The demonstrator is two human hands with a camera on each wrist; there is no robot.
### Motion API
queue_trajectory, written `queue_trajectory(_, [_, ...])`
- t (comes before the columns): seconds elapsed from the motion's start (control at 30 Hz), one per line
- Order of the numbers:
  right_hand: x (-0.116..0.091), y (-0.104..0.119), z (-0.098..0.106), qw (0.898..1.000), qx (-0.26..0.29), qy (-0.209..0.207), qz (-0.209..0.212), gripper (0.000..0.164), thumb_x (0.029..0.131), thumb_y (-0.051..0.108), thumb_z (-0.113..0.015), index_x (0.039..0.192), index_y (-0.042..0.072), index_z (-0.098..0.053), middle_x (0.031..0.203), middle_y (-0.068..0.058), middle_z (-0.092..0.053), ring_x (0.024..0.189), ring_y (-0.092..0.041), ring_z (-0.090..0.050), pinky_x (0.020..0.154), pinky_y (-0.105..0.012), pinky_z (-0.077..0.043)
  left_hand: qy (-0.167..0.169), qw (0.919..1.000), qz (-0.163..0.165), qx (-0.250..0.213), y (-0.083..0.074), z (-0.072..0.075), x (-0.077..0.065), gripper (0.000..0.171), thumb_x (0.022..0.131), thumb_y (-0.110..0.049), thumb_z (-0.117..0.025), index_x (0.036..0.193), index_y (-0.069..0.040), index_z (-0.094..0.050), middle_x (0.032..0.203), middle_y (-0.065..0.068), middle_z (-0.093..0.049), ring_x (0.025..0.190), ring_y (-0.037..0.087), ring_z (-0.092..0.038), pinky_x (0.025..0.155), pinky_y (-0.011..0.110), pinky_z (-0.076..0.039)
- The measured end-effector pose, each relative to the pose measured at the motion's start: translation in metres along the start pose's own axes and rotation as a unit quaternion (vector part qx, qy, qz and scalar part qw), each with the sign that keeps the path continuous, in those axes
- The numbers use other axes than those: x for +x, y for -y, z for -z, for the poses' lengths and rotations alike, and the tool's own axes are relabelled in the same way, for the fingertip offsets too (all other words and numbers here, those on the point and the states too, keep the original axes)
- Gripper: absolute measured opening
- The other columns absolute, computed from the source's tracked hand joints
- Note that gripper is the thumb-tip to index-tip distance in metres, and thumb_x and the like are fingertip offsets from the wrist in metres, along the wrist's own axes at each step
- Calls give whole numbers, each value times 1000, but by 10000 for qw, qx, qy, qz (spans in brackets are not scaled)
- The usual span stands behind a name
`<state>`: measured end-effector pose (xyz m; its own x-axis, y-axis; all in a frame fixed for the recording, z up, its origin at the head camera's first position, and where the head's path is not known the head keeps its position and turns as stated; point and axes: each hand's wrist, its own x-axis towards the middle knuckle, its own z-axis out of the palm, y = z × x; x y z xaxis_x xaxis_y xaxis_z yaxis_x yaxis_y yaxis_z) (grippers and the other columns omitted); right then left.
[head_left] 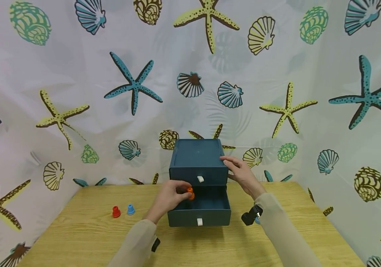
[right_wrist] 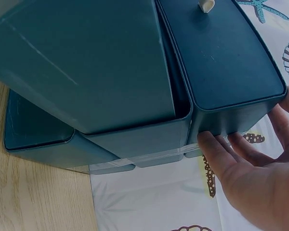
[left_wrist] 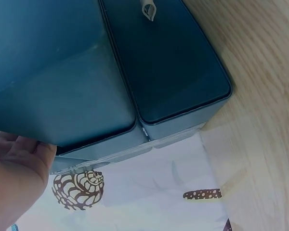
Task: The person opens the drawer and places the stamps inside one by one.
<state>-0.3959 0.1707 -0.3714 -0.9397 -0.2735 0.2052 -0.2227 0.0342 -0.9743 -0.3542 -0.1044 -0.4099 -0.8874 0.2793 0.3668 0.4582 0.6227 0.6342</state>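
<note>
A dark blue drawer cabinet (head_left: 198,154) stands against the back cloth, its top drawer (head_left: 184,175) closed and the drawer below (head_left: 185,218) pulled out. Over the left part of that open drawer, my left hand (head_left: 168,196) pinches a small orange stepped peg (head_left: 191,194) between thumb and fingers. The left wrist view shows only part of this hand, at the drawer's side wall, with the peg hidden. My right hand (head_left: 244,177) rests its fingertips against the cabinet's right side near the top, and the right wrist view shows its fingers (right_wrist: 216,156) touching that side.
On the wooden table left of the cabinet stand a red stepped peg (head_left: 116,211) and a light blue one (head_left: 131,210). Another blue piece (head_left: 257,220) is mostly hidden behind the right wrist. A cloth printed with sea shells and starfish (head_left: 133,87) surrounds the table.
</note>
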Motion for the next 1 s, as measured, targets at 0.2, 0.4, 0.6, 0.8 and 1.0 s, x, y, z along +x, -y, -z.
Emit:
queue_trajectory(0.2, [0, 1, 0, 10000, -31, -7, -15, 43, 105, 30, -48, 142, 10, -51, 159, -10, -29, 148, -33, -26, 113, -56, -34, 299, 9992, -78, 239, -3, 3, 2, 23, 87, -11, -74, 110, -9, -74, 101, 4, -74, 86, 15, -69, 75, 31, -58])
queue_trajectory(0.4, [0, 2, 0, 10000, -44, 8, -20, 43, 105, 30, -48, 142, 10, -51, 159, -10, -29, 148, -33, -26, 113, -57, -34, 325, 9992, -18, 237, -3, 3, 3, 23, 87, -12, -75, 110, -8, -74, 101, 3, -74, 87, 15, -70, 78, 34, -58])
queue_trajectory(0.6, [-1, 1, -1, 10000, -44, 2, -26, 42, 105, 29, -49, 142, 10, -51, 159, -10, -29, 148, -33, -26, 113, -57, -33, 344, 9992, -45, 222, -1, 2, 3, 24, 87, -14, -75, 110, -8, -74, 101, 3, -74, 89, 15, -69, 79, 35, -58])
queue_trajectory(0.8, [-2, 2, -1, 10000, -44, 21, -14, 42, 105, 29, -48, 142, 10, -51, 159, -9, -29, 148, -33, -26, 113, -57, -33, 414, 9991, 21, 67, 0, 2, 2, 29, 88, -14, -74, 115, -6, -72, 105, 5, -73, 94, 20, -70, 78, 30, -57])
queue_trajectory(1.0, [-1, 1, -1, 10000, -86, 13, -28, 43, 105, 29, -48, 143, 10, -50, 159, -11, -28, 148, -34, -25, 113, -57, -33, 402, 9992, -47, 12, 1, 3, 2, 28, 88, -13, -73, 116, -5, -71, 105, 6, -73, 95, 20, -70, 76, 27, -57])
